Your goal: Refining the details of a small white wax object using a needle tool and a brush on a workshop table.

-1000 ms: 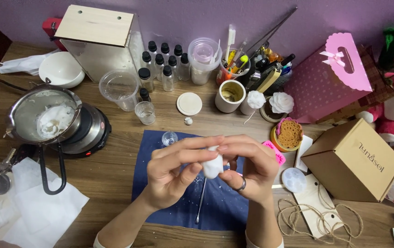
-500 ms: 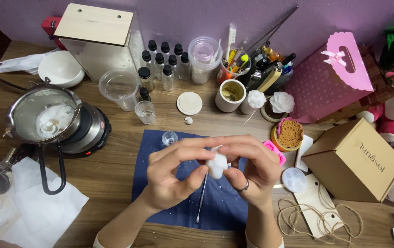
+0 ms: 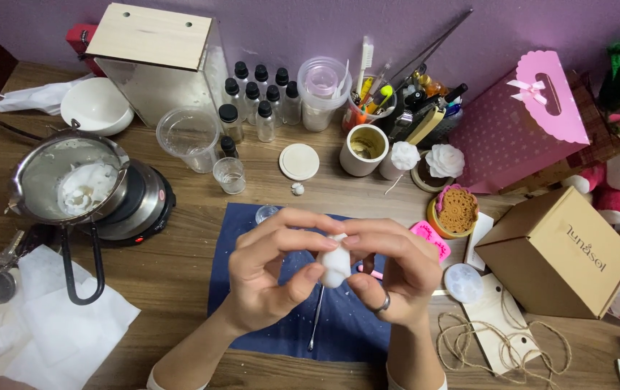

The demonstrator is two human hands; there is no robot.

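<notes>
A small white waxy moulded figure (image 3: 335,266) is pinched between both hands above the dark blue cloth mat (image 3: 252,303). The left hand (image 3: 270,271) clamps it with thumb below and fingers curled over; the right hand (image 3: 397,271), with a ring, closes on its other side. This looks like cleaning or trimming the piece by fingertip; the next touch likely calls for light pressure, since wax chips easily. On the mat beneath lies a thin metal pick (image 3: 315,325). Left of the mat stands a steel pot of melted white wax (image 3: 64,177) on a hotplate; right of it, a brown cardboard box (image 3: 559,253). All rests on a wooden table (image 3: 180,274) against a purple wall.
</notes>
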